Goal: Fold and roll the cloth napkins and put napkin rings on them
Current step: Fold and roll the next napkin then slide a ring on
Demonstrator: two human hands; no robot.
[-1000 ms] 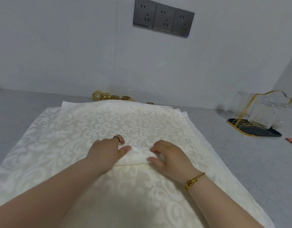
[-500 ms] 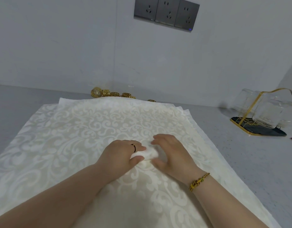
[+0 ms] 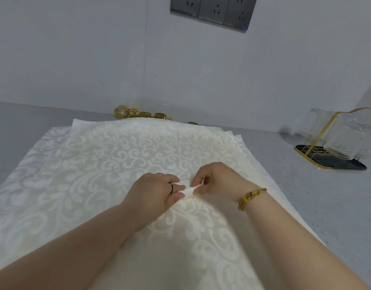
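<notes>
Pinched between left hand [image 3: 153, 193] and right hand [image 3: 218, 181], fingers curled, sits a small gathered fold of the napkin [image 3: 117, 155]. Well right of them, a gold-rimmed tray [image 3: 337, 165] holds glasses [image 3: 341, 143].

1. Two hands are counted: one left hand [image 3: 155, 191] and one right hand [image 3: 218, 181].
2. At least three stacked cloth napkins [image 3: 96, 164] are told by their edges.
3. At least five gold napkin rings [image 3: 145, 114] are made out, partly hidden.
4. Three wall sockets [image 3: 214, 11] are seen.
5. One bracelet [image 3: 251, 198] and one finger ring [image 3: 171, 187] are worn.
6. One glass rack [image 3: 331, 164] is seen; its glasses cannot be counted.
</notes>
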